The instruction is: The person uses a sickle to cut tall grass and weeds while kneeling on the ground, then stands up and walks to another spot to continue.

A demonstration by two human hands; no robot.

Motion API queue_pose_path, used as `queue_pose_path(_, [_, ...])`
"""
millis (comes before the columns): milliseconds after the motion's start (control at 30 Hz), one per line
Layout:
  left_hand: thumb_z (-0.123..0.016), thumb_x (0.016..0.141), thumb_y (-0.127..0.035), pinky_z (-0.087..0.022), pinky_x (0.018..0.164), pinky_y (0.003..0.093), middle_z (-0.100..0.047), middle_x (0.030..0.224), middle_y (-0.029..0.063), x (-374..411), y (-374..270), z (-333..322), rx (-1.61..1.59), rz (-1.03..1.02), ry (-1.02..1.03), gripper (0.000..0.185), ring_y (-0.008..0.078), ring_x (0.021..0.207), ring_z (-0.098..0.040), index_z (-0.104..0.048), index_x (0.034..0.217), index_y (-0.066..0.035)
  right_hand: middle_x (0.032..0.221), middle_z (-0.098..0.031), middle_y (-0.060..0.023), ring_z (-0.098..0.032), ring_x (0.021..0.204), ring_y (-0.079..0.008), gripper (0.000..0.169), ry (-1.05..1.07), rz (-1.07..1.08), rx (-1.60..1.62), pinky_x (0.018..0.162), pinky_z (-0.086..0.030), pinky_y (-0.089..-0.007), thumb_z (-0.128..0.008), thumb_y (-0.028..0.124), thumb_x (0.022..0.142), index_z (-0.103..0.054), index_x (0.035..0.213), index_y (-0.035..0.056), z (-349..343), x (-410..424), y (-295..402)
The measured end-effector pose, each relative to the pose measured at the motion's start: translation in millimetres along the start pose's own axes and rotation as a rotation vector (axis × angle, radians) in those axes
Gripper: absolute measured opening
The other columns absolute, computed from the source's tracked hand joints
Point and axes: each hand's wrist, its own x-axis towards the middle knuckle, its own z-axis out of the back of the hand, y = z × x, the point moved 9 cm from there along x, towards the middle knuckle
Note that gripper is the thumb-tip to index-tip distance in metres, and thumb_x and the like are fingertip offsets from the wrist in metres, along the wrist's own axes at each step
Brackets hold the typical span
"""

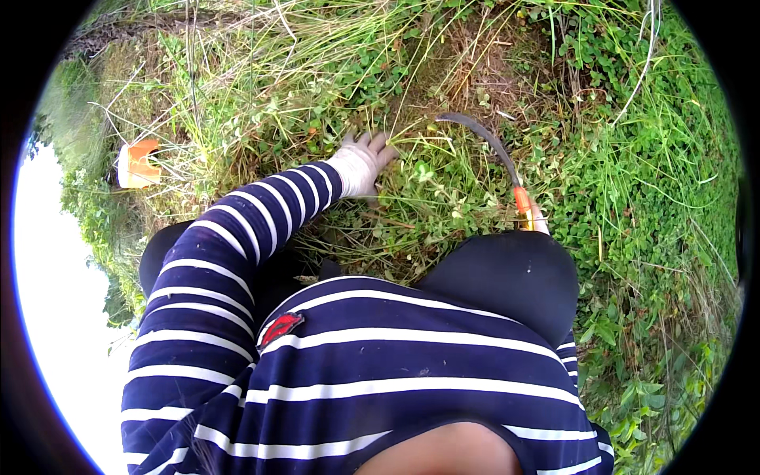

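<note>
My left hand [360, 164], in a pale glove, reaches into the cut grass and leafy weeds [424, 196] before my knees. Its fingers are spread and I see nothing held in them. Beyond my right knee, my right hand [539, 217] is mostly hidden behind the knee; it grips the orange handle of a sickle [490, 139]. The sickle's dark curved blade points up and to the left, over the weeds, with its tip beside a patch of bare soil and dry stalks.
An orange and white container [139, 164] lies among dry stems at the left. Brown soil with dry grass [484, 59] shows ahead. Dense green clover and grass [671, 148] grow on the right. Thin pale dry stems [644, 65] arch at the upper right.
</note>
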Motion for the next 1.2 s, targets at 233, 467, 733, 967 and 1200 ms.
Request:
queue_pose_path(233, [-0.080,0.076,-0.015,-0.051,0.103,0.0476,-0.041,0.150,0.0108,-34,42,-51,0.080,-0.036,0.325,0.081,0.0335,0.131,-0.051,-0.044,0.149,-0.020,0.069,-0.053,-0.0012,-0.048,0.057,-0.0123,0.060,0.123,0.036,-0.069,0.058,-0.043,-0.0289,-0.059,0.015,0.099,-0.041,0.156,0.0185,-2,22,5])
queue_pose_path(467, [-0.081,0.078,-0.035,-0.041,0.112,0.0503,-0.064,0.131,0.0114,-160,142,-20,0.115,-0.047,0.306,0.060,0.0314,0.132,-0.052,-0.064,0.130,-0.013,0.067,-0.052,-0.0027,-0.045,0.055,-0.0143,0.057,0.173,0.213,0.038,0.057,-0.042,-0.0297,-0.057,0.024,0.102,-0.041,0.156,0.0193,9,46,-7])
queue_pose_path(733, [-0.070,0.082,-0.027,-0.023,0.124,0.0547,-0.039,0.158,0.0156,-220,156,-30,0.108,-0.278,-0.106,0.068,0.0343,0.148,-0.034,-0.047,0.145,-0.015,0.066,-0.058,-0.0086,-0.052,0.056,-0.0211,0.059,0.134,0.293,-0.213,0.059,-0.046,-0.0322,-0.055,0.023,0.101,-0.039,0.157,0.0247,10,43,2])
queue_pose_path(967, [-0.050,0.096,-0.029,-0.032,0.119,0.0558,-0.051,0.145,0.0179,-89,181,-157,0.067,-0.027,-0.423,0.044,0.0351,0.143,-0.042,-0.055,0.138,-0.019,0.070,-0.063,-0.0122,-0.058,0.056,-0.0234,0.059,0.256,0.322,-0.474,0.062,-0.051,-0.0338,-0.057,0.022,0.100,-0.040,0.157,0.0255,43,48,42])
queue_pose_path(1200, [-0.044,0.106,-0.028,-0.052,0.092,0.0410,-0.067,0.094,0.0167,-106,226,-196,-1.021,0.357,-0.367,0.030,0.0336,0.084,-0.062,-0.061,0.122,-0.008,0.077,-0.067,-0.0208,-0.067,0.067,-0.0392,0.057,0.328,0.385,-0.758,0.065,-0.054,-0.0432,-0.060,0.026,0.096,-0.046,0.152,0.0283,37,69,157])
